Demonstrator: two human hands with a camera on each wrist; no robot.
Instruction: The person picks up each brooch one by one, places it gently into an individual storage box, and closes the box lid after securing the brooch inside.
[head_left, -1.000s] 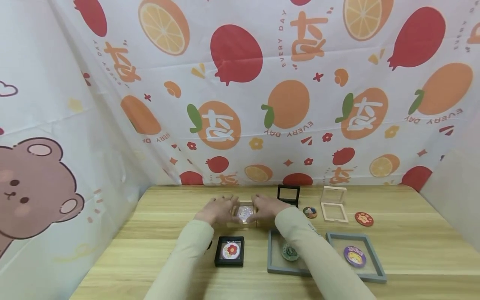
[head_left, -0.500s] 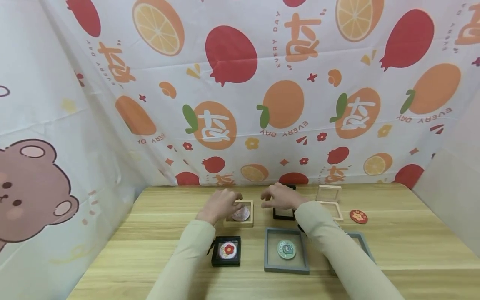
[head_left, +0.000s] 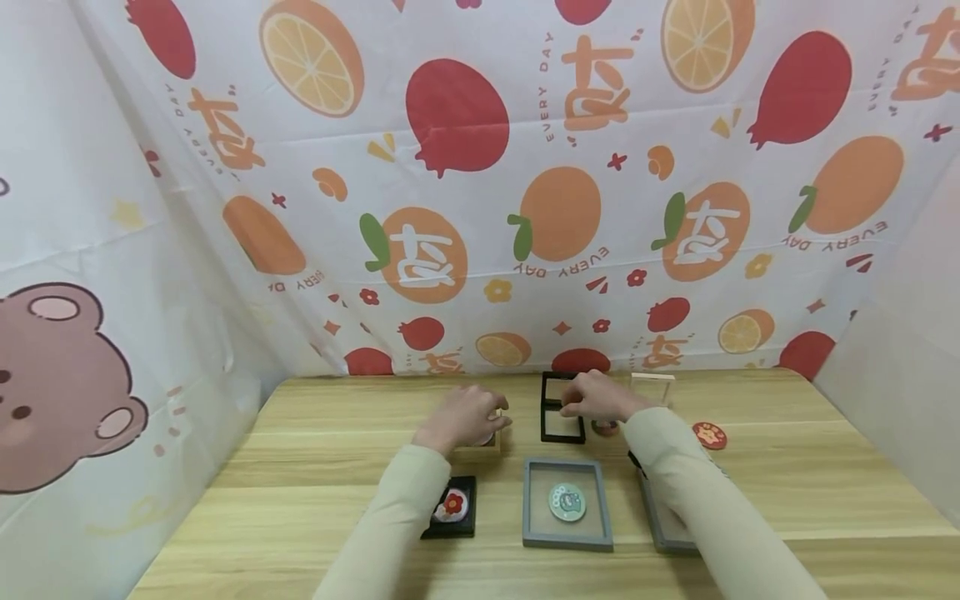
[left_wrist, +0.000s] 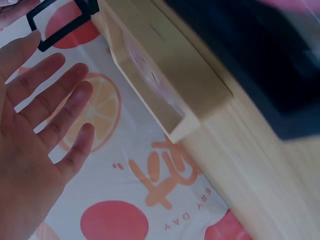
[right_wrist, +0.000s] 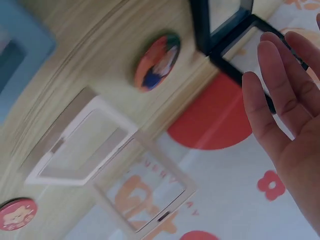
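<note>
My left hand hovers over a light wooden frame box, hiding most of it in the head view. In the left wrist view its fingers are spread and hold nothing; the box stands apart from them, a pale round badge inside. My right hand hangs beside a black hinged frame that stands unfolded. Its fingers are loosely bent, with nothing between them. Near that hand lies a round badge with an orange and blue picture.
In front lie a black frame with a red-flower badge, a grey frame with a green badge, and another grey frame partly under the right sleeve. An unfolded cream frame and a red badge are rightward.
Both hands were at the wooden frame box; the right has come away and moved right to the black hinged frame. The left hand has lifted slightly and shifted over the box.
</note>
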